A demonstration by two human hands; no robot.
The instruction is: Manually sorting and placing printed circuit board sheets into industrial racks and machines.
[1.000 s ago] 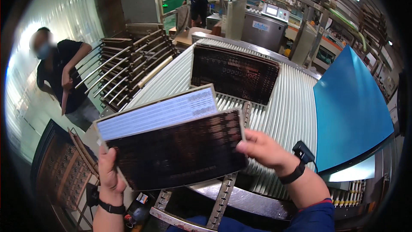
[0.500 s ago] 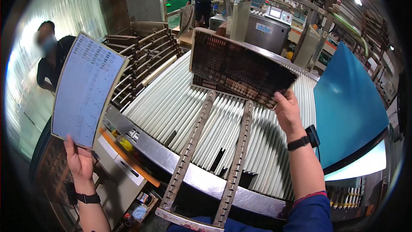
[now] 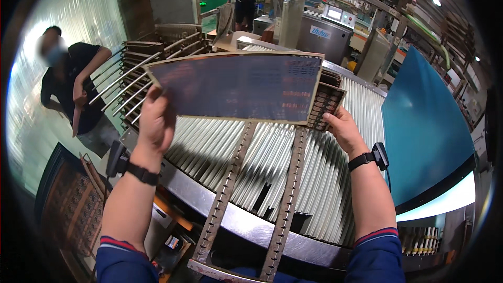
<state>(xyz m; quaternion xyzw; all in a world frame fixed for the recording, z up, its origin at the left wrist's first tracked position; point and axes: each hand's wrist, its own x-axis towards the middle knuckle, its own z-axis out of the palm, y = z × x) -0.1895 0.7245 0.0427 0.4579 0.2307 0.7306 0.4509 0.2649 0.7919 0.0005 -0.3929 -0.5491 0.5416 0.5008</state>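
Observation:
My left hand [image 3: 157,120] is closed on the left end of a grey-blue circuit board panel [image 3: 236,89] with a pale border and faint coppery patterns. This panel hangs over the roller conveyor [image 3: 204,149], tilted toward me. Behind its right end a second, dark circuit board panel [image 3: 327,106] with rows of copper shapes shows only in part. My right hand [image 3: 345,130] pinches the lower right corner of that dark panel. I cannot tell whether the two panels touch. Below them a metal frame with two notched rails [image 3: 285,204] stretches from the conveyor toward me.
A rod rack [image 3: 157,68] stands at the far left, beside a co-worker [image 3: 78,84] holding a thin flat item. A large blue translucent sheet [image 3: 427,131] rises at the right. Framed brown panels [image 3: 73,204] lean at the lower left. A steel machine [image 3: 322,36] stands behind the conveyor.
My left hand has swung its panel from the far left to the middle, in front of the dark one. The right hand keeps its grip nearly in place. The co-worker's arms have moved.

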